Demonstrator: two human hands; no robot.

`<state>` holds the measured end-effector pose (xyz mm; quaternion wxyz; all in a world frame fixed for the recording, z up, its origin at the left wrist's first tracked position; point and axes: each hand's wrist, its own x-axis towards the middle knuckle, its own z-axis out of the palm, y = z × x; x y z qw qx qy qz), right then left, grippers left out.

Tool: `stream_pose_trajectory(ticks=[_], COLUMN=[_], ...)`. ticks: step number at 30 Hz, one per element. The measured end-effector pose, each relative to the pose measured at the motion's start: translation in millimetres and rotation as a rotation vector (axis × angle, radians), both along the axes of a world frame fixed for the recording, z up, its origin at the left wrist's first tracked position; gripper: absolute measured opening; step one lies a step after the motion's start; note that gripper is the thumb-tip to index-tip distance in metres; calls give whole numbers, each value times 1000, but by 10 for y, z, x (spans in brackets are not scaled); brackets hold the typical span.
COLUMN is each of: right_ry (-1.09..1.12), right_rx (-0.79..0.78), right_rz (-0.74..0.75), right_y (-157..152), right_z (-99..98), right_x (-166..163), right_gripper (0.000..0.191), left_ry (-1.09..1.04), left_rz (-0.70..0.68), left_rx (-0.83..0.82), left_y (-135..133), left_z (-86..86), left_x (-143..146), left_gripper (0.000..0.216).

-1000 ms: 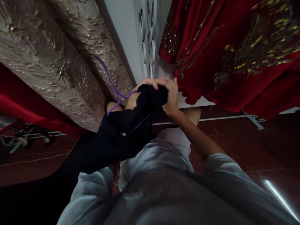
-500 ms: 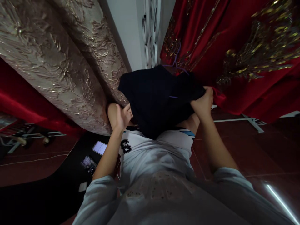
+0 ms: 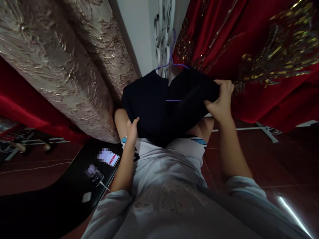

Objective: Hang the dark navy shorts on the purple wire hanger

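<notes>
A dark navy garment (image 3: 161, 106) hangs in front of me on a purple wire hanger (image 3: 171, 59), whose hook rises above the collar. My right hand (image 3: 221, 99) is closed on the garment's right shoulder, holding it up. My left hand (image 3: 132, 127) pinches the garment's lower left edge, fingers closed on the cloth. Below the garment are my white shorts and bare knees.
A beige embossed curtain (image 3: 62, 66) hangs at left and red cloth with gold embroidery (image 3: 261, 56) at right. Two phones (image 3: 109, 157) lie on a black surface (image 3: 50, 199) at lower left. A white metal stand foot (image 3: 266, 129) rests on the red-brown tiled floor.
The garment, bunched in both hands a second ago, has been spread out and raised on the hanger. My right hand moved right to its shoulder; my left hand dropped to its lower edge.
</notes>
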<state>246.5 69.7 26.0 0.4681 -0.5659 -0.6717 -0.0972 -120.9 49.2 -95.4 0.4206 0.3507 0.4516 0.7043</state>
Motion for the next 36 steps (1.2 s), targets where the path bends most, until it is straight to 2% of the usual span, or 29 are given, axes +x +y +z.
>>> stream_pose_trajectory(ticks=[2, 5, 7, 10, 13, 15, 18, 20, 21, 23, 28, 32, 36], right_ry=[60, 328, 547, 778, 796, 801, 818, 847, 861, 874, 892, 876, 846], right_rx=[98, 226, 72, -448, -644, -701, -732, -674, -634, -567, -590, -631, -625], right_rz=[-56, -148, -59, 275, 391, 439, 474, 472, 473, 478, 526, 581, 594], right_y=[-155, -326, -333, -211, -125, -156, -287, -377, -415, -468, -497, -445, -397], right_z=[-60, -308, -585, -1057, -1401, -1499, -1470, -1397, -1363, -1315, -1288, -1231, -1153], right_x=[-80, -498, -889, -1371, -1533, -1497, -1417, -1422, -1443, -1497, -1526, -1392, -1273], right_gripper=[59, 40, 27, 36, 48, 54, 57, 58, 58, 58, 50, 33, 26], left_ry=[-83, -121, -118, -52, 58, 95, 209, 368, 437, 503, 411, 357, 431], left_rz=[70, 123, 120, 104, 95, 165, 397, 477, 457, 350, 83, -2, -118], left_rx=[-56, -121, -148, -151, -85, 12, 170, 201, 195, 173, 168, 223, 279], left_y=[-61, -156, -221, -302, -337, -341, -355, -381, -398, -430, -417, -287, -148], left_z=[-42, -90, -124, -183, -231, -245, -258, -273, -282, -302, -327, -297, -259], left_x=[72, 235, 353, 482, 521, 520, 541, 591, 627, 716, 914, 965, 1041], left_gripper=[46, 40, 36, 33, 32, 34, 42, 31, 23, 22, 23, 22, 19])
